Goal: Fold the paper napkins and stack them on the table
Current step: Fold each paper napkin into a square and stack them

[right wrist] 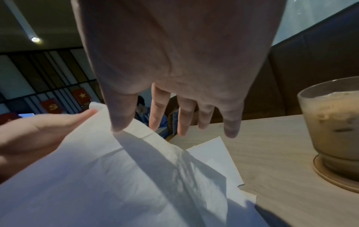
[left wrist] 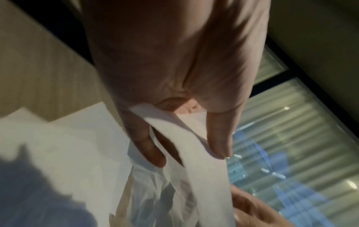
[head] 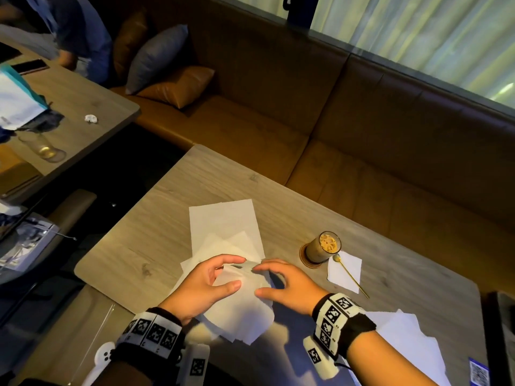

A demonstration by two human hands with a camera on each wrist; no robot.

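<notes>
I hold a white paper napkin [head: 239,310] just above the wooden table [head: 156,232]. My left hand [head: 238,273] pinches its upper edge between thumb and finger, plainly seen in the left wrist view, where the napkin [left wrist: 204,176] runs through the left hand [left wrist: 189,156]. My right hand [head: 257,281] hovers arched at the napkin's right side. In the right wrist view the right hand [right wrist: 136,126] has spread, nearly straight fingers, and only the thumb tip touches the napkin [right wrist: 116,176]. Flat unfolded napkins [head: 223,221] lie underneath and beyond.
An iced coffee glass [head: 324,246] on a coaster stands to the right, beside a small napkin [head: 344,270] with a gold spoon [head: 352,277] on it. More napkins [head: 404,330] lie at the near right. A brown bench [head: 362,151] borders the table's far side.
</notes>
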